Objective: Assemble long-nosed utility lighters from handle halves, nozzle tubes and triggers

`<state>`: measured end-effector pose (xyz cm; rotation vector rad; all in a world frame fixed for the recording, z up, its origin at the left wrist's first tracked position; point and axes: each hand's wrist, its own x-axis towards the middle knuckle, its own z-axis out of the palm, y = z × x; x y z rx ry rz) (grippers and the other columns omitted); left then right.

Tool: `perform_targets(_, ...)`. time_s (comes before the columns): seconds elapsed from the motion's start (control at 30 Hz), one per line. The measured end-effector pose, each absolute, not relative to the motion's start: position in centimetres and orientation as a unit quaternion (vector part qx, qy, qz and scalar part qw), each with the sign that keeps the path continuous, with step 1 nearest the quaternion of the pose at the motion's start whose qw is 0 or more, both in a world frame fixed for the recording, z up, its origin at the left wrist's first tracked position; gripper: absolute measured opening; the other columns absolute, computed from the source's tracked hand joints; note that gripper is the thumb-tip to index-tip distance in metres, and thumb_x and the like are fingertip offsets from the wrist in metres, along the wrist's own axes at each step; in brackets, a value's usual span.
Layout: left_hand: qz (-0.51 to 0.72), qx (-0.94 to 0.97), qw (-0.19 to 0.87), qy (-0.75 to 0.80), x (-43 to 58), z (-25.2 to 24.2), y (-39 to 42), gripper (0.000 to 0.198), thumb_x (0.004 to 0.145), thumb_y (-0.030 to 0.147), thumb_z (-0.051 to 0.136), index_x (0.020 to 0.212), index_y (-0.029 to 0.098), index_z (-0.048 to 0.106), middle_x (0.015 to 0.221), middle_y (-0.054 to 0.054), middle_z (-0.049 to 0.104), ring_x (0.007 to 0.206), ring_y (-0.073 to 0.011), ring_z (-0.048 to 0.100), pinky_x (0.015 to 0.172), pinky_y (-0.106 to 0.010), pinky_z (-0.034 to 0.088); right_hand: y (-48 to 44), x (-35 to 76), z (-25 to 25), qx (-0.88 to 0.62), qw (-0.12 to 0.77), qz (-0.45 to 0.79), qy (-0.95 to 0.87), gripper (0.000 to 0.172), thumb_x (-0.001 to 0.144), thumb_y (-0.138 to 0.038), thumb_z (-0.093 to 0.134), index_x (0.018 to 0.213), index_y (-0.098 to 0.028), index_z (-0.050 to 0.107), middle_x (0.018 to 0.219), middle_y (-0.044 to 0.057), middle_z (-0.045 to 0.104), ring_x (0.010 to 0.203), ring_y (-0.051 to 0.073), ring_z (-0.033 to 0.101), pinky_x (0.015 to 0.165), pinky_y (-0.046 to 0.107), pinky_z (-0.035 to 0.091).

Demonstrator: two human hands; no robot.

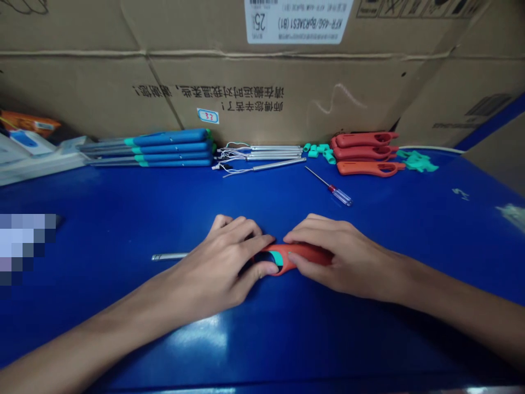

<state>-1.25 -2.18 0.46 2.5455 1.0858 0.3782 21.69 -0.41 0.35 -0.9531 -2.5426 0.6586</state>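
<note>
Near the middle of the blue counter (102,202), a red plastic handle (309,253) with a teal insert (278,257) sits firmly in both grips, the left hand (217,265) and right hand (340,257) closed around its ends. Left of that handle, a metal rod (169,256) disappears behind the left hand. Beyond the handle lie a small screwdriver (337,187) and a row of red handles (365,154).
</note>
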Motion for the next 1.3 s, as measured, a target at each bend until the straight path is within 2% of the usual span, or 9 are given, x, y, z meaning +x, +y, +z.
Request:
perform_targets(0.13, 0.150, 0.900, 0.141, 0.384, -1.0, 0.5, -2.3, 0.019, 0.094, 0.028, 0.054, 0.106, 0.016, 0.062, 0.093, -0.005, 0.060, 0.090, -0.0197, 0.054, 0.080, -0.037, 0.031, -1.0, 21.4, 0.6, -0.304, 0.101, 0.137, -0.937, 0.019, 0.095, -0.021, 0.044, 0.100, -0.015, 0.062, 0.093, 0.009, 0.062, 0.086, 0.020, 0.058, 0.073, 0.033, 0.048)
perform_targets(0.27, 0.160, 0.912, 0.083, 0.368, -0.8, 1.0, -2.5, 0.014, 0.094, 0.014, 0.047, 0.099, 0.012, 0.061, 0.086, -0.004, 0.063, 0.080, -0.0187, 0.055, 0.077, -0.038, 0.030, -2.2, 20.8, 0.7, -0.323, 0.092, 0.070, -0.939, 0.019, 0.097, -0.026, 0.041, 0.091, -0.016, 0.057, 0.077, 0.004, 0.061, 0.061, 0.017, 0.058, 0.054, 0.030, 0.040)
perform_targets(0.5, 0.183, 0.936, -0.062, 0.293, -0.5, 1.2, -3.1, 0.027, 0.097, 0.007, 0.035, 0.105, 0.008, 0.060, 0.080, -0.005, 0.063, 0.073, -0.0168, 0.057, 0.082, -0.039, 0.037, -2.7, 20.5, 0.6, -0.364, 0.131, 0.191, -0.902, 0.007, 0.089, -0.022, 0.049, 0.096, -0.019, 0.052, 0.073, -0.002, 0.065, 0.062, 0.015, 0.064, 0.053, 0.027, 0.039)
perform_targets(0.67, 0.168, 0.937, -0.135, 0.273, 0.0, 1.5, -3.3, 0.030, 0.097, 0.005, 0.032, 0.100, 0.005, 0.062, 0.074, -0.007, 0.063, 0.069, -0.0171, 0.058, 0.083, -0.040, 0.044, -2.9, 20.8, 0.3, -0.367, 0.204, 0.172, -0.891, 0.007, 0.086, -0.022, 0.054, 0.093, -0.021, 0.052, 0.066, -0.004, 0.064, 0.053, 0.012, 0.060, 0.051, 0.023, 0.039)
perform_targets(0.93, 0.111, 0.950, -0.205, 0.206, 0.5, 1.9, -1.9, 0.029, 0.097, 0.008, 0.034, 0.087, 0.010, 0.062, 0.066, -0.004, 0.060, 0.058, -0.0164, 0.055, 0.064, -0.033, 0.046, -3.0, 20.7, 0.6, -0.387, 0.194, 0.142, -0.890, 0.006, 0.085, -0.020, 0.054, 0.083, -0.024, 0.050, 0.057, -0.006, 0.058, 0.047, 0.012, 0.058, 0.046, 0.022, 0.035)
perform_targets(1.1, 0.157, 0.930, -0.234, 0.235, 0.6, 2.9, -1.6, 0.026, 0.097, 0.008, 0.037, 0.094, 0.010, 0.062, 0.076, -0.005, 0.067, 0.071, -0.0161, 0.061, 0.080, -0.036, 0.046, -2.9, 20.7, -0.2, -0.413, 0.225, 0.137, -0.872, 0.004, 0.085, -0.021, 0.055, 0.086, -0.022, 0.052, 0.064, -0.004, 0.064, 0.051, 0.012, 0.061, 0.048, 0.023, 0.038)
perform_targets(1.17, 0.201, 0.896, -0.270, 0.289, 0.4, 3.1, -2.1, 0.021, 0.097, 0.016, 0.044, 0.087, 0.013, 0.062, 0.080, -0.007, 0.068, 0.073, -0.0180, 0.061, 0.071, -0.036, 0.044, -2.9, 20.7, -0.4, -0.418, 0.257, 0.142, -0.860, 0.002, 0.086, -0.022, 0.055, 0.086, -0.022, 0.053, 0.066, -0.004, 0.066, 0.050, 0.011, 0.060, 0.049, 0.022, 0.040)
perform_targets(1.23, 0.219, 0.867, -0.286, 0.344, 0.3, 2.8, -2.8, 0.029, 0.094, 0.022, 0.052, 0.066, 0.017, 0.055, 0.060, -0.002, 0.058, 0.056, -0.0154, 0.052, 0.055, -0.032, 0.035, -3.0, 20.7, -0.5, -0.429, 0.291, 0.145, -0.843, 0.002, 0.086, -0.023, 0.056, 0.085, -0.022, 0.055, 0.070, -0.004, 0.069, 0.051, 0.010, 0.061, 0.050, 0.021, 0.042)
perform_targets(1.3, 0.226, 0.863, -0.276, 0.358, 0.4, 2.2, -3.6, 0.030, 0.092, 0.020, 0.055, 0.062, 0.018, 0.054, 0.049, 0.002, 0.048, 0.047, -0.0128, 0.045, 0.050, -0.031, 0.030, -3.1, 20.7, -0.3, -0.445, 0.318, 0.142, -0.825, 0.003, 0.085, -0.025, 0.057, 0.087, -0.023, 0.057, 0.073, -0.003, 0.071, 0.052, 0.010, 0.062, 0.050, 0.021, 0.043)
